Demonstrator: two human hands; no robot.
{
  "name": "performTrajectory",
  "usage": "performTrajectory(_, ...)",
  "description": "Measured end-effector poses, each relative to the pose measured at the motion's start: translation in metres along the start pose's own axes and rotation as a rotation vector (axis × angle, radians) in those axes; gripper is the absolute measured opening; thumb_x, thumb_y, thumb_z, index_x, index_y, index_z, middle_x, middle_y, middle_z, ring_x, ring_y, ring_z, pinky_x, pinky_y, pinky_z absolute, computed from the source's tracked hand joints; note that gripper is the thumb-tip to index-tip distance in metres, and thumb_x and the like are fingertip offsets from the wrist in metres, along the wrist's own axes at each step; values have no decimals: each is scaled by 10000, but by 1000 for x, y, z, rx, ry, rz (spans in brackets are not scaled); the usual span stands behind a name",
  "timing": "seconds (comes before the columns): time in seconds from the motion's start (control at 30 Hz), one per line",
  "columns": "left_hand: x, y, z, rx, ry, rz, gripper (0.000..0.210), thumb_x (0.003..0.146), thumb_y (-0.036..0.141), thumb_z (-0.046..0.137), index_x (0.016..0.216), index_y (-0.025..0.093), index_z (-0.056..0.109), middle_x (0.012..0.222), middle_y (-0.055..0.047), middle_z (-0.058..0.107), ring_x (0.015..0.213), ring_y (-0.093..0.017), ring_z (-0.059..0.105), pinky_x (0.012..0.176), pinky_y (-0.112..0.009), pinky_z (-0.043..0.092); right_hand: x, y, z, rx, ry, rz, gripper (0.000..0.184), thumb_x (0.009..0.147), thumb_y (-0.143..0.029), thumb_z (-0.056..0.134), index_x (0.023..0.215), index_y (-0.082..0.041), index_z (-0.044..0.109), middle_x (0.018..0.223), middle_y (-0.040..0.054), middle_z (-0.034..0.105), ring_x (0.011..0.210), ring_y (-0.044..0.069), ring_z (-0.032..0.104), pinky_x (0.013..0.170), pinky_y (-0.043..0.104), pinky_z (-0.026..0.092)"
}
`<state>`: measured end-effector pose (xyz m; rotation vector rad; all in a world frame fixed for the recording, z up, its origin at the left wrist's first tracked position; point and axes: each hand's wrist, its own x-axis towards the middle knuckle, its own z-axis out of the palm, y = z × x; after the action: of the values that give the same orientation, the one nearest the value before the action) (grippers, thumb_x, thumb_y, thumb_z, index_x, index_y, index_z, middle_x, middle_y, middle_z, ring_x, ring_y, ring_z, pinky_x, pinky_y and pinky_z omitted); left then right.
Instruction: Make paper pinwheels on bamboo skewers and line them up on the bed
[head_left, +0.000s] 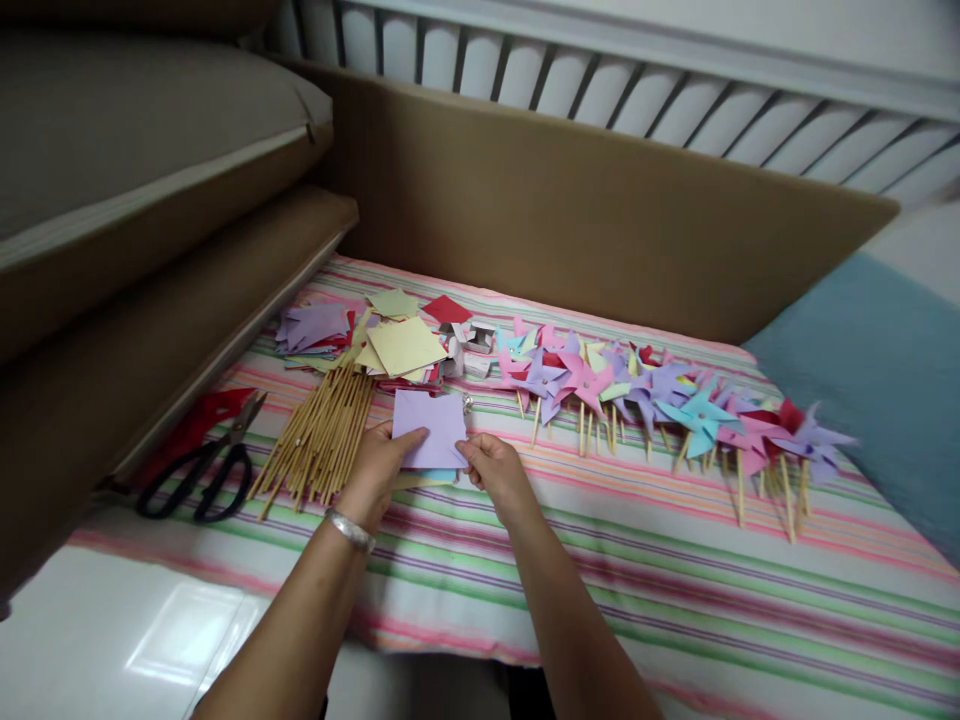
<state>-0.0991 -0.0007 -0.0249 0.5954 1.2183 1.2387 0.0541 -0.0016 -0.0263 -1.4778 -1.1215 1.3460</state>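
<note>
A square sheet of purple paper [435, 432] is held up between both hands in the middle of the view. My left hand [377, 458] grips its left side, thumb lying on the face of the sheet. At the lower right corner, my right hand [491, 470] pinches the paper between thumb and fingers. Pale blue and yellow paper [439, 478] shows just below the sheet. A bundle of thin wooden sticks [319, 435] lies close to the left hand. Behind it are stacked paper squares, with a yellow square [407, 346] on top.
Black-handled scissors [201, 468] rest at the left beside red material [196, 425]. Finished paper pinwheels [589, 378] on sticks lie in a row at right. Small white boxes [472, 345] and a red square [448, 309] sit farther back. A brown board [570, 200] stands behind the striped cloth [600, 600].
</note>
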Motion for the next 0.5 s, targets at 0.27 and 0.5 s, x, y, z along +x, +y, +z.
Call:
performTrajectory(0.27, -1, 4, -1, -21, 119, 73, 282, 532, 186, 696, 800, 100, 685, 811, -108, 718, 695, -218, 651, 681, -327, 499, 0, 4, -8, -118, 10, -61, 157, 612, -320, 655, 653, -175, 612, 506, 33, 588, 404, 119, 471, 383, 236, 317)
performTrajectory(0.5, -2, 2, -3, -108, 77, -10, 228, 607, 125, 678, 833, 92, 666, 842, -110, 690, 749, -227, 631, 697, -331, 494, -35, -51, 25, -223, 188, -359, 127, 700, -298, 598, 798, -222, 622, 698, 62, 658, 614, 195, 595, 554, 307, 459)
